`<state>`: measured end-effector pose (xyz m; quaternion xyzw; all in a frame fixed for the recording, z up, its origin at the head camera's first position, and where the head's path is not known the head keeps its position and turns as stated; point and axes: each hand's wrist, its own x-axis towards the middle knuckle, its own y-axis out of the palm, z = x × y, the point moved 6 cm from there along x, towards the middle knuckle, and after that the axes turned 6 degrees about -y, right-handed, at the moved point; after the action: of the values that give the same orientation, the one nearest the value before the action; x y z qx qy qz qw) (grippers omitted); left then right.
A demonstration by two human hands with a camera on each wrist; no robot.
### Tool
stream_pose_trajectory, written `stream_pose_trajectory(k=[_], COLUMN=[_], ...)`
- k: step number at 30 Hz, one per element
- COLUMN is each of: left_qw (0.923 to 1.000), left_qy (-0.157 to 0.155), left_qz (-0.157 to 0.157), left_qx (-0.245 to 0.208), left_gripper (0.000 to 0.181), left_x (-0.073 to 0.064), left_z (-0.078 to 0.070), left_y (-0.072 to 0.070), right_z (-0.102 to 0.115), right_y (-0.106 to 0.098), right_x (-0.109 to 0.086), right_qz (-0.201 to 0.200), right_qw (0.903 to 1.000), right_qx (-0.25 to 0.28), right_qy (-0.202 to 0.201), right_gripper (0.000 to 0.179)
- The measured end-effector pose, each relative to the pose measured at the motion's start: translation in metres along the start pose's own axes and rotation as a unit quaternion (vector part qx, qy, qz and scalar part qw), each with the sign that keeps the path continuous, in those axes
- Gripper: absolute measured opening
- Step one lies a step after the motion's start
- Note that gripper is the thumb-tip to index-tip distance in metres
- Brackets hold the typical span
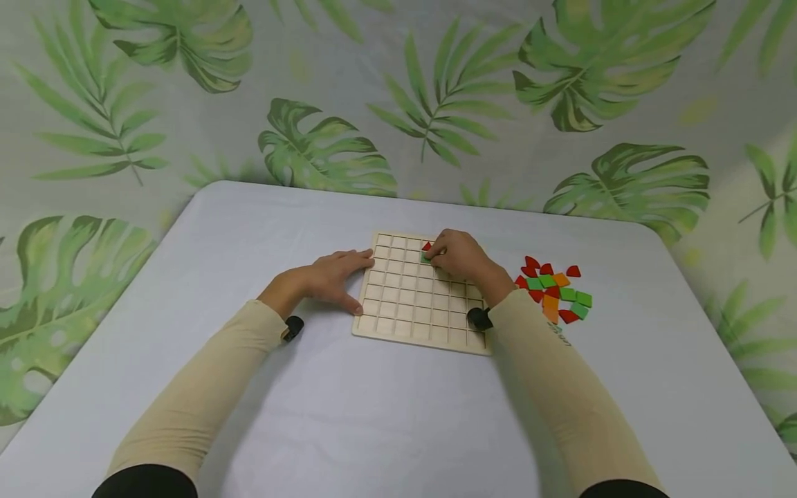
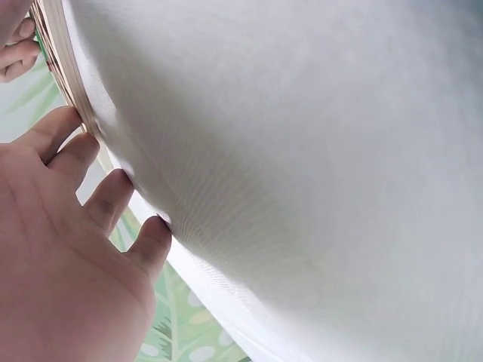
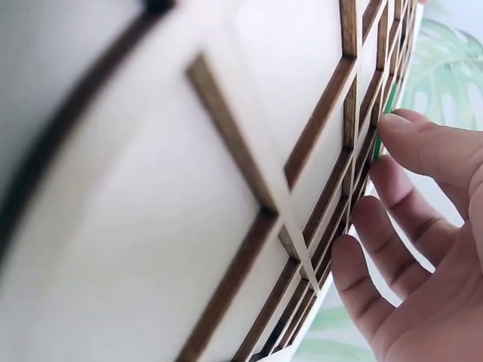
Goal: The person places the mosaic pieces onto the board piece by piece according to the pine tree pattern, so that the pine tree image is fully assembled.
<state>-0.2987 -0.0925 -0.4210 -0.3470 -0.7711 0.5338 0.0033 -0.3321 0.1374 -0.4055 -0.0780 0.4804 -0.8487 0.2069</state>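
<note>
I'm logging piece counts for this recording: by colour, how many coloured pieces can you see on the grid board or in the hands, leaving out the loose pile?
Red: 1, a red piece on the grid board
Green: 1, a green piece at the right hand
Total: 2 visible; that hand may hide more

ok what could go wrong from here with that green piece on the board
The right hand, pinching the green piece, might nudge the red piece just beyond it. The right sleeve lies close to the loose pieces and could brush them. The left hand touches only one edge of the board, which might slide if pushed.
</note>
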Motion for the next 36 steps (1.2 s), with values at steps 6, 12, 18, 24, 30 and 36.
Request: stream_pose_trajectory(k=[6, 12, 18, 24, 30, 36], left_qw=[1.0000, 1.0000, 1.0000, 0.9999, 1.0000, 1.0000], left_qy=[-0.006, -0.006, -0.003, -0.008, -0.009, -0.004], left_qz=[0.001, 0.001, 0.004, 0.006, 0.004, 0.003], left_qx=[0.001, 0.003, -0.004, -0.002, 0.001, 0.002], left_gripper=[0.099, 0.098, 0.098, 0.099, 0.099, 0.098], left_x=[0.000, 0.001, 0.001, 0.000, -0.001, 0.000], left_z=[-0.001, 0.001, -0.002, 0.000, 0.001, 0.001], left_y=[-0.001, -0.003, -0.003, -0.001, 0.000, 0.000], right_z=[-0.003, -0.003, -0.002, -0.009, -0.037, -0.074], right_y=[0.001, -0.001, -0.009, -0.028, -0.058, -0.081], right_x=[0.000, 0.001, -0.001, -0.011, -0.033, -0.063], right_qz=[0.004, 0.011, 0.032, 0.025, 0.027, 0.027], right_qw=[0.9998, 0.9998, 0.9995, 0.9994, 0.9991, 0.9967], right_qx=[0.021, 0.014, 0.007, -0.016, -0.028, -0.058], right_qy=[0.004, 0.002, -0.005, -0.018, 0.016, 0.050], right_gripper=[0.024, 0.025, 0.027, 0.028, 0.031, 0.032])
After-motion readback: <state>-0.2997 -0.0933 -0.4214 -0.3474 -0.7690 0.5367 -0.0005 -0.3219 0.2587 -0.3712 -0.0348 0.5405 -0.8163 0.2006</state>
